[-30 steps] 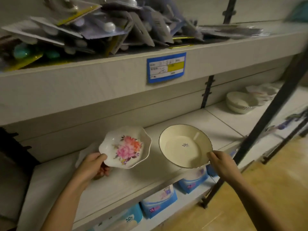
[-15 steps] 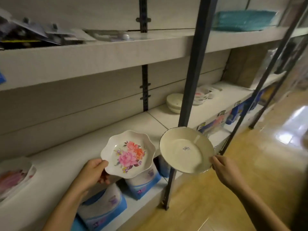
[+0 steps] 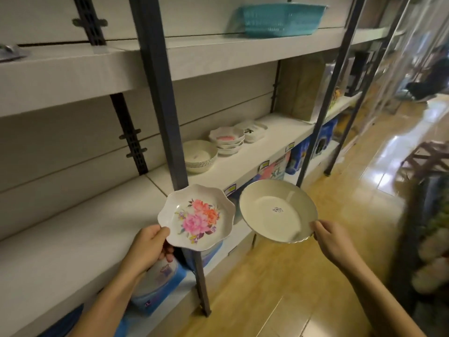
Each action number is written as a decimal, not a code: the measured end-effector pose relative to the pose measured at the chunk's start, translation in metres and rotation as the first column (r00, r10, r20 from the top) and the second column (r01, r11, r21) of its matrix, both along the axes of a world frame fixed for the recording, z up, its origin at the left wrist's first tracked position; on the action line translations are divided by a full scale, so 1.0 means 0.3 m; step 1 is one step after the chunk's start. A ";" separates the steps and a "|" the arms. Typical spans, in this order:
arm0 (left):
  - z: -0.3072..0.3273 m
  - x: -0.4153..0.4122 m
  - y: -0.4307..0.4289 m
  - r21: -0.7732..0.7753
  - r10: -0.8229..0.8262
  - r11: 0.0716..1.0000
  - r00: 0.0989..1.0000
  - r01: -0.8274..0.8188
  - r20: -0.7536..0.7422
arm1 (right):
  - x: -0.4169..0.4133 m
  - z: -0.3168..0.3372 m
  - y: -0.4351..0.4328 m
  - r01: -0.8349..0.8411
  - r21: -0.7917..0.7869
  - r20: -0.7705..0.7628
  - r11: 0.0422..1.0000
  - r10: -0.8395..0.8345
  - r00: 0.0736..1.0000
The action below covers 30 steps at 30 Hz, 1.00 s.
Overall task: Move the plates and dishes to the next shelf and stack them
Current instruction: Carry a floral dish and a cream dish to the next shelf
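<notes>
Both dishes have swung rightward past the dark grey metal upright (image 3: pixel 158 93), bringing the next white shelf (image 3: pixel 257 156) close. Each should be levelled and lowered onto its match: scalloped white dish with pink flowers (image 3: pixel 196 217) onto the stack of scalloped dishes (image 3: pixel 227 141), round cream plate (image 3: pixel 277 211) onto the stack of cream dishes (image 3: pixel 200 155). On the left hand (image 3: pixel 148 249) the fingers (image 3: pixel 160 231) curl round the dish's rim; on the right hand (image 3: pixel 332 242) they pinch the plate's edge, both aloft short of that shelf.

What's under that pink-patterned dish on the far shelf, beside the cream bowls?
The pink-patterned dish tops a stack of white scalloped dishes; only their rims show. Their insides are covered, so their patterns cannot be seen.
</notes>
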<state>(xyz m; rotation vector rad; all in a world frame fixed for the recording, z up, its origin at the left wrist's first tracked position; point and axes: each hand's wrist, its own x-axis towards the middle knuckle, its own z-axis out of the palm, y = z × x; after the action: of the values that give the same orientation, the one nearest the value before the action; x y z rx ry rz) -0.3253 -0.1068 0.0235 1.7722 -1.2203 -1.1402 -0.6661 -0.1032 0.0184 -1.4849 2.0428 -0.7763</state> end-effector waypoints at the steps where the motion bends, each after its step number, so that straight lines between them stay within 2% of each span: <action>1: 0.001 -0.031 -0.029 0.001 -0.008 1.000 1.000 0.008 -0.002 | -0.029 -0.002 -0.028 0.006 0.007 0.002 1.000 -0.006 1.000; 10: -0.047 -0.259 -0.299 0.001 0.072 0.997 0.997 -0.072 -0.011 | -0.248 0.014 -0.403 -0.087 0.038 -0.036 0.995 0.088 0.995; 19: -0.017 -0.358 -0.498 0.012 0.262 0.965 0.965 -0.262 -0.002 | -0.278 0.008 -0.843 -0.276 0.049 0.047 0.960 0.274 0.961; 24: -0.010 -0.378 -0.540 0.043 0.430 0.901 0.902 -0.431 0.031 | -0.212 -0.023 -1.099 -0.482 0.065 0.107 0.874 0.474 0.874; 30: -0.023 -0.453 -0.555 0.033 0.659 0.746 0.745 -0.665 0.099 | -0.074 0.011 -1.375 -0.702 0.090 0.087 0.707 0.696 0.713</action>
<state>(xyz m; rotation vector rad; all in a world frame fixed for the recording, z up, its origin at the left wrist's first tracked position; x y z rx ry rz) -0.4613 -0.2732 0.0168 2.0728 -0.4884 -0.6843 -0.6883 -0.5156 0.0215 -1.9497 1.2652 -0.3530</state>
